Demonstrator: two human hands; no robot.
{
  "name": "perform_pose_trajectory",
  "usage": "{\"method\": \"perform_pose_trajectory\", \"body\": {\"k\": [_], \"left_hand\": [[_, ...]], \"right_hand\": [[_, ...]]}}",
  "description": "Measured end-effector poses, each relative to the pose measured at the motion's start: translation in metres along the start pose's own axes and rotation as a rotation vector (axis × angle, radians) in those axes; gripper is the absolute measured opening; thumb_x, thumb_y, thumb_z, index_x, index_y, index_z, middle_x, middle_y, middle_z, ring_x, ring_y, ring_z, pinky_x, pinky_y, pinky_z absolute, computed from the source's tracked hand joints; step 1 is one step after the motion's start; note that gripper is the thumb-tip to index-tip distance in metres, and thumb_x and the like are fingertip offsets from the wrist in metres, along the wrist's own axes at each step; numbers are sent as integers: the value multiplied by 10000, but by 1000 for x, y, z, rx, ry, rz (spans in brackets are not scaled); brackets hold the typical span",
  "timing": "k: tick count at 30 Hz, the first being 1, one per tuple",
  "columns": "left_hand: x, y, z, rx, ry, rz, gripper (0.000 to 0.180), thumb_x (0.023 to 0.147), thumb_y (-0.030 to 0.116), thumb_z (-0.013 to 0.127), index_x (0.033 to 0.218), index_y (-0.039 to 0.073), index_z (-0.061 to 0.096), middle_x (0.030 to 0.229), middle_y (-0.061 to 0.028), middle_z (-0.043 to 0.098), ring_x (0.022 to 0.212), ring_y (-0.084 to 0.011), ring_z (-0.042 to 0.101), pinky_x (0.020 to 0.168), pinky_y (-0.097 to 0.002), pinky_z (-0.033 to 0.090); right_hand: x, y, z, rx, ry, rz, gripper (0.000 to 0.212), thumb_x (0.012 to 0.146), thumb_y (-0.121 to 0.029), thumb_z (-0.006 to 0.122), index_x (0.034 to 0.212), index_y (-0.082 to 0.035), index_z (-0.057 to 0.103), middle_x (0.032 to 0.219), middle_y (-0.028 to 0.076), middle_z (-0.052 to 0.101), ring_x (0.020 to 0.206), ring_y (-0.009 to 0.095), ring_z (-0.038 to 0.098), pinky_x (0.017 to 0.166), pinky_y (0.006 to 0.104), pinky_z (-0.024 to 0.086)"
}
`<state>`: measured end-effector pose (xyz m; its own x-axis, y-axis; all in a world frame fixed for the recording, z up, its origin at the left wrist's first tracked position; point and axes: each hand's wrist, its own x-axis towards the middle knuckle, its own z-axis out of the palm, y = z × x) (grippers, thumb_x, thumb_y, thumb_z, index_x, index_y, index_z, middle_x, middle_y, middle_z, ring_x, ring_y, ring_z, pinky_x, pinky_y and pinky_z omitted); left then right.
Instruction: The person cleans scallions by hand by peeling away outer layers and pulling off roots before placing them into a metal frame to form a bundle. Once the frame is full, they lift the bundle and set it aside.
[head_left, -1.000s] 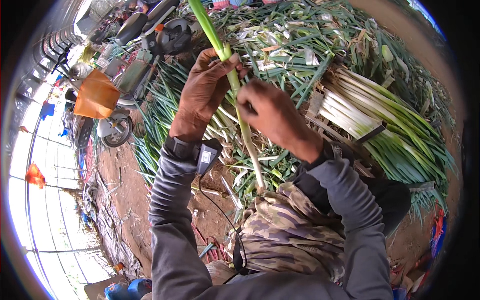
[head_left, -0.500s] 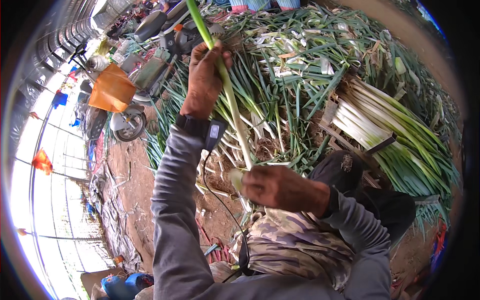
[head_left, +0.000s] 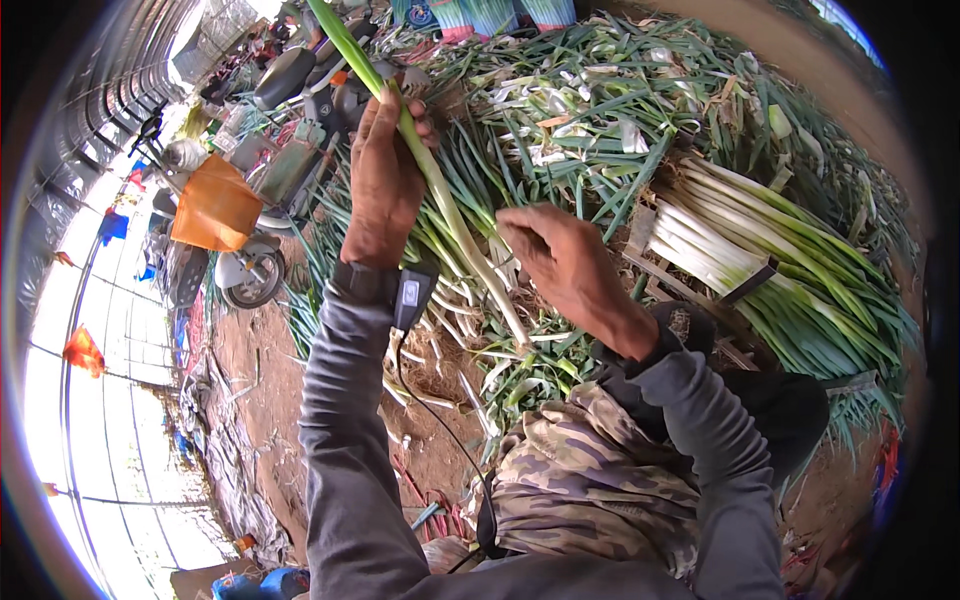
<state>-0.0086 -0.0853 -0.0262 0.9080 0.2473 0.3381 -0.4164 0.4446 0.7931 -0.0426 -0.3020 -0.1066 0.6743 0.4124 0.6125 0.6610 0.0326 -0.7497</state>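
Observation:
My left hand [head_left: 388, 185] is closed around the upper part of a long leek [head_left: 450, 210]. Its green top rises past my fingers to the upper left, and its pale white shaft slants down to the right, ending above the ground litter. Just right of the shaft, my right hand [head_left: 570, 265] hangs in the air, apart from it. Those fingers are loosely bent with a gap by the thumb, and nothing shows in them. Beneath the held stalk lie unpeeled leeks [head_left: 450, 300] with roots and soil. To the right, cleaned leeks [head_left: 720, 235] lie stacked in a wooden frame [head_left: 650, 260].
A large heap of leek leaves [head_left: 600, 100] spreads behind. Wrapped bundles [head_left: 490, 15] stand at the far edge. At the left are a parked scooter [head_left: 250, 270] and an orange bag [head_left: 215, 205]. A cable [head_left: 440, 415] runs down from the device [head_left: 412, 295] on my left wrist.
My right hand has moved up and away from the stalk's lower end; the pale scrap by its fingers is no longer seen there. My left hand has shifted slightly left with the leek.

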Motion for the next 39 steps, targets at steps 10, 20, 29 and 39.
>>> {"method": "perform_pose_trajectory", "body": {"k": [10, 20, 29, 39], "left_hand": [[-26, -17, 26, -153, -114, -107, 521, 1096, 416, 514, 1448, 33, 504, 886, -2, 568, 766, -117, 519, 722, -272, 472], [-30, -22, 26, -229, -219, -100, 530, 1106, 392, 492, 1461, -1, 503, 877, 18, 498, 727, -101, 439, 668, -248, 393], [-36, -13, 25, -303, -400, -167, 535, 1117, 387, 452, 1478, -6, 500, 821, 28, 422, 668, -96, 394, 615, -250, 380], [-33, 3, 17, -332, -506, -126, 532, 1114, 376, 463, 1481, -7, 506, 805, 37, 396, 637, -76, 366, 571, -234, 365]], "right_hand": [[37, -7, -11, 263, -155, 352, 258, 994, -163, 679, 1113, 64, 714, 799, 121, 721, 665, 145, 686, 611, 321, 541], [28, -2, -8, 405, -160, 297, 229, 1013, -101, 634, 1125, 92, 686, 815, 93, 710, 671, 133, 682, 611, 284, 546], [26, -6, 4, -2, -58, 199, 179, 887, -159, 745, 953, -6, 678, 821, 166, 701, 669, 296, 678, 665, 387, 535], [8, 8, 1, 484, -12, 659, 164, 963, -148, 687, 1026, 4, 690, 775, 59, 698, 612, 125, 633, 596, 288, 534]]}}
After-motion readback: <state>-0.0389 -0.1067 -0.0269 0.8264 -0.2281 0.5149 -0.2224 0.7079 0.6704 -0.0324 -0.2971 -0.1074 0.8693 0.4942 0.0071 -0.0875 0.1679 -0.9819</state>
